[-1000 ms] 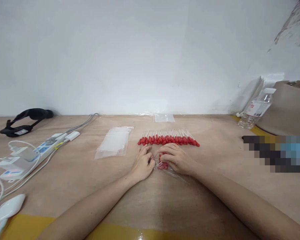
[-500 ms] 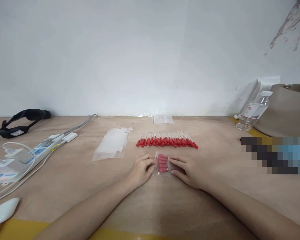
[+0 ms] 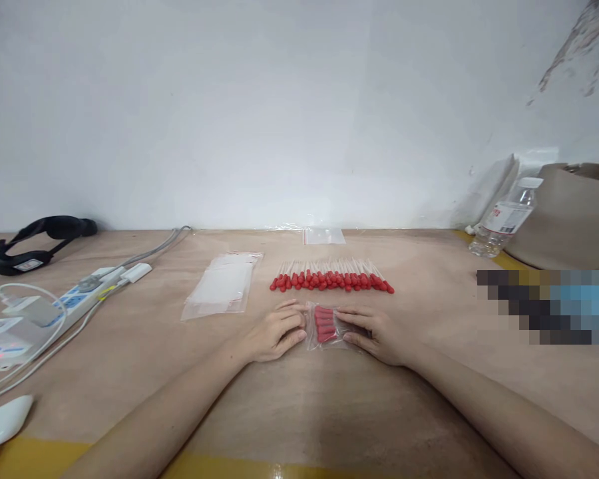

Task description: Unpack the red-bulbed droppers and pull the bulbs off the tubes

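Note:
A small clear zip bag [image 3: 310,338] lies flat on the table in front of me, with several red-ended sticks [image 3: 325,325] side by side in it. My left hand [image 3: 278,332] is at the bag's left edge, fingers outstretched and thumb apart; whether the fingertips touch the plastic I cannot tell. On the bag's right part rest the fingertips of my right hand [image 3: 377,334], with thumb and fingers spread. Behind the bag runs a row of red-tipped cotton swabs [image 3: 332,281], red ends toward me and pale sticks toward the wall.
A stack of clear bags [image 3: 222,286] lies left of the swabs, and another bag [image 3: 324,236] lies by the wall. Farther left are a power strip [image 3: 74,299] with cables and a black headset strap [image 3: 34,246]. At right stand a plastic bottle [image 3: 506,216] and a beige container [image 3: 569,216].
My left hand has shifted slightly left, its fingers now straighter at the bag's edge. My right hand stays on the bag almost unmoved. The whole view has shifted a little.

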A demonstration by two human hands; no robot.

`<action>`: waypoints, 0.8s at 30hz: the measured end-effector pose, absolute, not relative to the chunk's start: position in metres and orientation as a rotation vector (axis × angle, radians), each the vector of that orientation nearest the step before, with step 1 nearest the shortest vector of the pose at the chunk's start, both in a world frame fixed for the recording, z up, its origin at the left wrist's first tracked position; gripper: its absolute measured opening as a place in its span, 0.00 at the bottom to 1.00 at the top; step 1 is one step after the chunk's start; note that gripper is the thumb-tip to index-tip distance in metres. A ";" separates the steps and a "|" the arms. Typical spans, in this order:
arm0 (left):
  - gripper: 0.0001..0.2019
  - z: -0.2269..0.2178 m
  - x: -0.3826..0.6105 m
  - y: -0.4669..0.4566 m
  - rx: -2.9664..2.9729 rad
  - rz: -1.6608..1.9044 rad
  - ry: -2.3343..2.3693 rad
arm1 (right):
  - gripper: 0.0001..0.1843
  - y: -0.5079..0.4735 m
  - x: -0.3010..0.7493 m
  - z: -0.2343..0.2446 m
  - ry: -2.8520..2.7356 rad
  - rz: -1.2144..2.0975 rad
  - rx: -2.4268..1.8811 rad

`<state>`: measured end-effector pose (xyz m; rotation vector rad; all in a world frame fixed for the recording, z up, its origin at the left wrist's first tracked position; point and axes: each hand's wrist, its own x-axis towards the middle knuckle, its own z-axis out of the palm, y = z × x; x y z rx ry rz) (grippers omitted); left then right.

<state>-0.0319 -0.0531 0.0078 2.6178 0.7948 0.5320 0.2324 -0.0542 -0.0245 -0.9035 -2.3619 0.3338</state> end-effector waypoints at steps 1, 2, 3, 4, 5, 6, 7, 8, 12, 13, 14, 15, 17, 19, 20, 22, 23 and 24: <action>0.10 0.008 -0.032 -0.052 2.625 0.521 0.798 | 0.22 -0.054 0.233 -0.024 -2.364 0.338 -0.896; 0.11 0.008 -0.032 -0.051 2.634 0.515 0.794 | 0.23 -0.054 0.233 -0.023 -2.365 0.338 -0.891; 0.11 0.008 -0.032 -0.051 2.641 0.510 0.787 | 0.23 -0.054 0.233 -0.023 -2.367 0.339 -0.891; 0.11 0.008 -0.032 -0.050 2.645 0.506 0.780 | 0.23 -0.054 0.233 -0.023 -2.368 0.339 -0.896; 0.11 0.008 -0.032 -0.050 2.645 0.497 0.772 | 0.23 -0.054 0.234 -0.023 -2.370 0.341 -0.901; 0.11 0.009 -0.032 -0.051 2.642 0.488 0.765 | 0.22 -0.054 0.234 -0.023 -2.371 0.344 -0.903; 0.11 0.010 -0.032 -0.052 2.637 0.476 0.756 | 0.22 -0.053 0.234 -0.023 -2.371 0.349 -0.903; 0.12 0.011 -0.033 -0.053 2.633 0.462 0.743 | 0.22 -0.053 0.234 -0.023 -2.373 0.355 -0.902; 0.14 0.011 -0.032 -0.055 2.627 0.429 0.723 | 0.22 -0.052 0.235 -0.023 -2.379 0.360 -0.909; 0.14 0.009 -0.031 -0.055 2.620 0.456 0.747 | 0.21 -0.052 0.235 -0.023 -2.379 0.361 -0.918; 0.14 0.006 -0.029 -0.054 2.609 0.498 0.780 | 0.21 -0.052 0.236 -0.024 -2.379 0.362 -0.929; 0.14 0.003 -0.026 -0.053 2.594 0.549 0.817 | 0.21 -0.052 0.236 -0.024 -2.377 0.364 -0.941; 0.13 -0.003 -0.019 -0.049 2.563 0.643 0.892 | 0.21 -0.052 0.235 -0.025 -2.374 0.369 -0.961; 0.12 -0.007 -0.013 -0.047 2.532 0.676 0.968 | 0.21 -0.052 0.235 -0.026 -2.373 0.367 -0.974; 0.12 -0.008 -0.010 -0.046 2.515 0.680 0.994 | 0.21 -0.052 0.235 -0.027 -2.373 0.363 -0.979; 0.11 -0.008 -0.007 -0.045 2.484 0.704 1.006 | 0.21 -0.051 0.234 -0.028 -2.370 0.351 -0.983; 0.10 -0.007 -0.007 -0.045 2.468 0.724 0.997 | 0.21 -0.051 0.234 -0.029 -2.362 0.343 -0.988; 0.10 -0.007 -0.007 -0.046 2.454 0.744 0.987 | 0.21 -0.050 0.234 -0.029 -2.347 0.335 -0.998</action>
